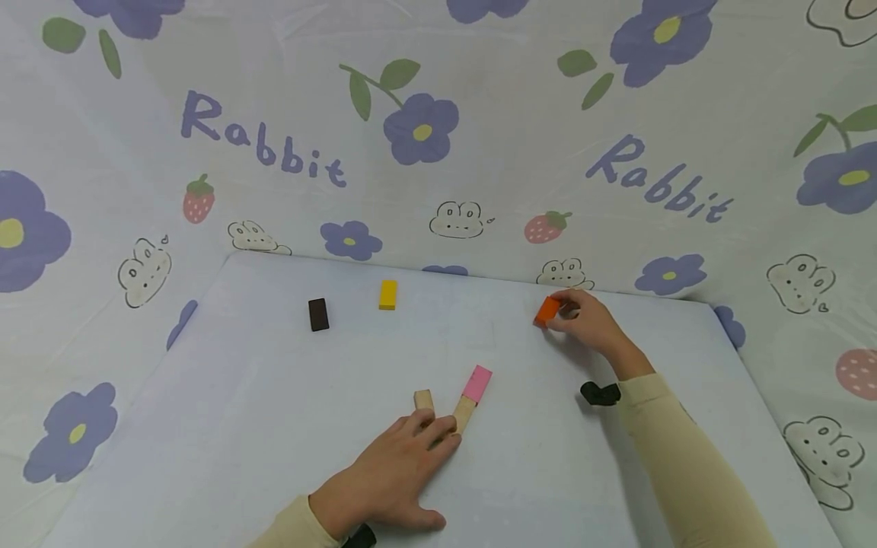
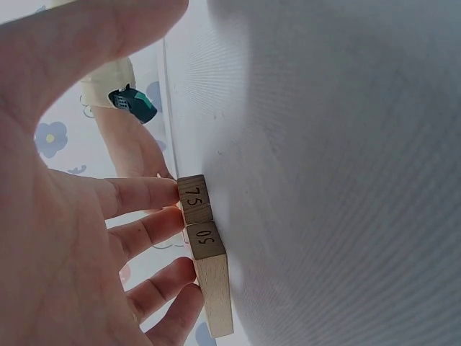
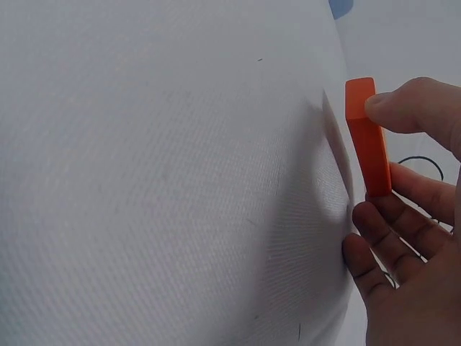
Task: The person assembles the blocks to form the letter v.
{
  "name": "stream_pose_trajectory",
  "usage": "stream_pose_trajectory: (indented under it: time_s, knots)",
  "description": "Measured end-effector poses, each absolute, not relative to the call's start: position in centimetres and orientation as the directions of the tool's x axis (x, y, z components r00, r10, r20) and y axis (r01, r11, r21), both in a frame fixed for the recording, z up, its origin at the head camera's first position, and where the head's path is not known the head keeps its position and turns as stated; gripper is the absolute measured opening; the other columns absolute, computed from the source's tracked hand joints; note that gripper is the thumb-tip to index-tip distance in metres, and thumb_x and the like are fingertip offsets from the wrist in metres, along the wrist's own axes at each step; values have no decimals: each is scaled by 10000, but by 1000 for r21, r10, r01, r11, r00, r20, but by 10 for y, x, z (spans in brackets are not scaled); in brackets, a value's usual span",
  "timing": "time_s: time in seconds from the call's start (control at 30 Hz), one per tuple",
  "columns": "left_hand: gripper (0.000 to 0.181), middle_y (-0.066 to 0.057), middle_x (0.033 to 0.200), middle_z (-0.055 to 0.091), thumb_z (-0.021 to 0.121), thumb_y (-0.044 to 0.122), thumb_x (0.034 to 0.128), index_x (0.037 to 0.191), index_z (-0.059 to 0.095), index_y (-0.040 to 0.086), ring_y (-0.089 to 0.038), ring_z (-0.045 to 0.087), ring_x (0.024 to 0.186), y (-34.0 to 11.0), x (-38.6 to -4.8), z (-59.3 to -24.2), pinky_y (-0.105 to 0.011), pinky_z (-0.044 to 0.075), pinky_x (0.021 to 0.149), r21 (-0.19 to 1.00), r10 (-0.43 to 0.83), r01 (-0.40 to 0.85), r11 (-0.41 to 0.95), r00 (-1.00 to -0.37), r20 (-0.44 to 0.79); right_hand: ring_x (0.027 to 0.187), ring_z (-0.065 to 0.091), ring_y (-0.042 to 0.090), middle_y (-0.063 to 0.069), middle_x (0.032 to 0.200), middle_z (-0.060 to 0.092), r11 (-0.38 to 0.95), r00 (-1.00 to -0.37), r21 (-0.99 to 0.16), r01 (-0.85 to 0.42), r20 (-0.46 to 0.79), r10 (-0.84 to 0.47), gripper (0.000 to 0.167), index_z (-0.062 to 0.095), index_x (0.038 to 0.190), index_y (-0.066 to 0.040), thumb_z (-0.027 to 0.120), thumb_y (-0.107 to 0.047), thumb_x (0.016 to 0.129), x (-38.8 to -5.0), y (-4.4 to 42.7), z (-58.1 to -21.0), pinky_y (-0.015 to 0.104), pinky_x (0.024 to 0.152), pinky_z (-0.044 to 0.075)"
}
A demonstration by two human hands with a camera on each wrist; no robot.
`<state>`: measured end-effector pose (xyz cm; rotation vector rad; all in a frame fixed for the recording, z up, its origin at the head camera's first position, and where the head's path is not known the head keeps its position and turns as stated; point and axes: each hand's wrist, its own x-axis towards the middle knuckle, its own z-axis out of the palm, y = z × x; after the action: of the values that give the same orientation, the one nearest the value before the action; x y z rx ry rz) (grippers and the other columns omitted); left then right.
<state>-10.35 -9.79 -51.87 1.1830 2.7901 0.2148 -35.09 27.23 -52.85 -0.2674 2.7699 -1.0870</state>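
Observation:
My right hand [image 1: 591,327] pinches an orange block [image 1: 546,311] at the far right of the white table. In the right wrist view the thumb presses one end of the orange block [image 3: 369,144], fingers at the other. My left hand [image 1: 393,476] lies palm down near the front middle, its fingertips touching two plain wooden blocks. One wooden block [image 1: 423,398] points away from me; the other wooden block [image 1: 464,413] slants right, its far end against a pink block [image 1: 477,384]. In the left wrist view their ends [image 2: 194,202] bear dark numbers; the hand partly hides them.
A dark brown block [image 1: 318,314] and a yellow block [image 1: 388,295] lie at the back left of the white tabletop [image 1: 274,426]. Behind the table hangs a patterned cloth [image 1: 493,152]. A black wrist device [image 1: 600,393] sits by the right sleeve.

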Motion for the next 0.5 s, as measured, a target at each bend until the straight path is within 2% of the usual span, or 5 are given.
stream_pose_trajectory:
  time_s: [0.5]
  knots:
    - [959,-23,1618,437,794,698,843,1577,542,135,-248,400,1417,-98,-103,-521,-421,410,1178,166,720,706,688,-693,-38,1243,554,417,242,1346,611,712,-973,-691,-123,-57,-224,608,568,1497,17,800,-197,978,-346,268,-525,572,1079,460]
